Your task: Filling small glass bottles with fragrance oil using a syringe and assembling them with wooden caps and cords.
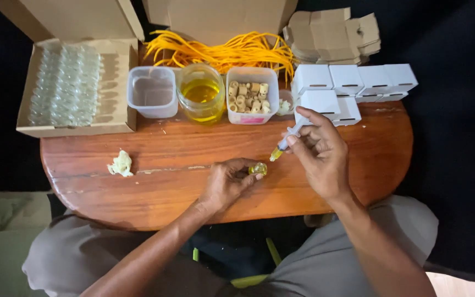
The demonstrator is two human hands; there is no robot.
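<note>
The left hand (pixel 227 181) is curled nearly closed, pinching a small vial (pixel 258 169) of yellow liquid between thumb and fingertips, just above the table (pixel 166 181). The right hand (pixel 320 154) is also closed, gripping a syringe (pixel 287 140) whose yellow-filled tip points down-left, just up and right of the vial, apart from it.

Taking the vial as landmark: straight behind it stands a tub (pixel 252 95) of short tan tube pieces; left of that tub a jar (pixel 200 92) of yellow oil, then an empty tub (pixel 152 92). Behind these lies a heap of yellow cords (pixel 221 50). Far behind-left of the vial sits an open carton (pixel 72 85) filled with clear vials. Behind-right of the vial, past the syringe hand, are several small white boxes (pixel 347 82), with flat cardboard blanks (pixel 331 36) further back. Well left of the vial, on the table, lies a pale crumpled wad (pixel 120 164)
</note>
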